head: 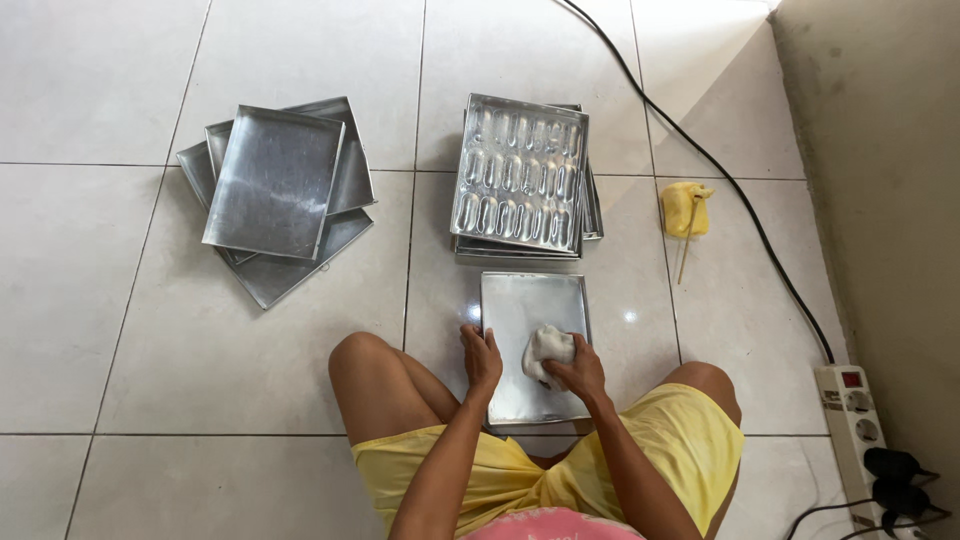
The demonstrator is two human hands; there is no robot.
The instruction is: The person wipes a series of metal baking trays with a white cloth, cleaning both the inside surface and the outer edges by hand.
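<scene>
**Cloth pressed on a flat tray, floor level**

A person sits cross-legged on the tiled floor (120,380) with a flat metal tray (530,300) lying between the knees. The right hand (578,372) is closed on a crumpled white cloth (547,348) and presses it against the tray's inner surface, near the middle. The left hand (481,358) grips the tray's left rim — fingers curled over the edge, thumb side up.

Just beyond the tray, touching or nearly touching its far edge, sits a stack of moulded pans (520,180) with rows of oblong hollows. Further left, well apart, lies a loose pile of plain trays (275,190), fanned at different angles. To the right of the moulded stack rests a small yellow lump (684,208) with a thin stick (686,245) leaning across it. A black cable (700,150) runs along the floor to a white power strip (850,405) by the wall.
</scene>
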